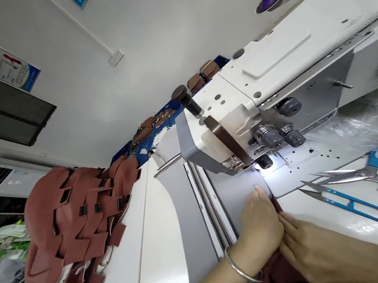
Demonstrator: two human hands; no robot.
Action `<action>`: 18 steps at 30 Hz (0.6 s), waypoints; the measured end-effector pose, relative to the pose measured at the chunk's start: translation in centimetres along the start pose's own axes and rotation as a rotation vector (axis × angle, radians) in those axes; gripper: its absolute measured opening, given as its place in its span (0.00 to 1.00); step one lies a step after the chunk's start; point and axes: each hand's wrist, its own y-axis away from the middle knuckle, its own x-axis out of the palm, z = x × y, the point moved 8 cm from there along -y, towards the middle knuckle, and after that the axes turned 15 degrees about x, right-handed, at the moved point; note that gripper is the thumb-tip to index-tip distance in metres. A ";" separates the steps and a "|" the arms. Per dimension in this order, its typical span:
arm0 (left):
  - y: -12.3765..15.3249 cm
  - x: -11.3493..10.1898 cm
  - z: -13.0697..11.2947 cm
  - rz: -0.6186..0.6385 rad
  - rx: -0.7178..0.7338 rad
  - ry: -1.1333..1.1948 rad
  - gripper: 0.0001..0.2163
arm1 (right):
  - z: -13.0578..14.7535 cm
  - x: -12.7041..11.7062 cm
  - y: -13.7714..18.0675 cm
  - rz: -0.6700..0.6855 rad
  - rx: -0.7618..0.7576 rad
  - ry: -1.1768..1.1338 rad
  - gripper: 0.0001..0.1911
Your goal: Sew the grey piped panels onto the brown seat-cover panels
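In the lower centre of the frame, the left hand (260,224), curled tight, and the right hand (310,248), fingertips pinched, both gripped dark red material (284,278) beneath them, near the lit sewing machine (281,64). Scissors (370,172) and snips (349,205) lay at lower right.

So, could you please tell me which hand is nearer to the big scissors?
Right: the right hand is below and left of the big scissors; the left hand is farther left.
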 end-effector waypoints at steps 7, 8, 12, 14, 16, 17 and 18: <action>-0.4 -0.2 -0.4 -0.255 0.031 -0.180 0.13 | -0.1 1.2 0.9 0.130 -0.081 -0.059 0.09; 0.1 0.0 -0.4 -0.305 0.041 -0.188 0.12 | 0.4 1.4 1.4 0.174 -0.102 -0.070 0.08; 2.9 1.6 -1.0 -0.413 0.167 -0.280 0.17 | 2.1 1.2 2.7 0.187 -0.105 -0.042 0.11; 4.1 2.5 -1.5 -0.407 0.246 -0.409 0.20 | 2.3 0.6 2.6 0.128 -0.048 -0.009 0.15; 4.9 3.0 -1.8 -0.405 0.284 -0.529 0.22 | 2.2 0.1 2.2 0.086 0.000 0.016 0.17; 5.0 3.1 -1.8 -0.407 0.292 -0.563 0.22 | 2.1 -0.2 2.0 0.069 0.014 0.023 0.18; 5.0 3.1 -1.8 -0.413 0.299 -0.580 0.22 | 2.0 -0.4 1.7 0.051 0.021 0.022 0.18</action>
